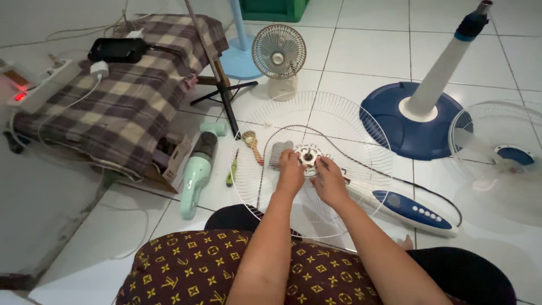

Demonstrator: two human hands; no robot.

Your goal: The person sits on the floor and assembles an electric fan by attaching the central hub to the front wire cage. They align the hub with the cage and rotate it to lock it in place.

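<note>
A round white wire fan grille [339, 121] lies on the tiled floor in front of me. Both my hands meet at its white centre hub [308, 153]. My left hand [291, 172] grips the hub's left side with curled fingers. My right hand [328, 182] pinches the hub's right side. A white and blue fan control housing [415, 209] with a row of buttons lies just right of my right hand, and a black cable runs from it. A patterned brown cushion [209, 274] rests on my lap.
A mint-green handheld tool [197, 169], a screwdriver [232, 168] and a brush [252, 144] lie left of the grille. A small desk fan [279, 56] stands behind. A blue fan base with white pole [418, 116] and another grille [499, 155] sit right. A plaid-covered box [121, 96] is at left.
</note>
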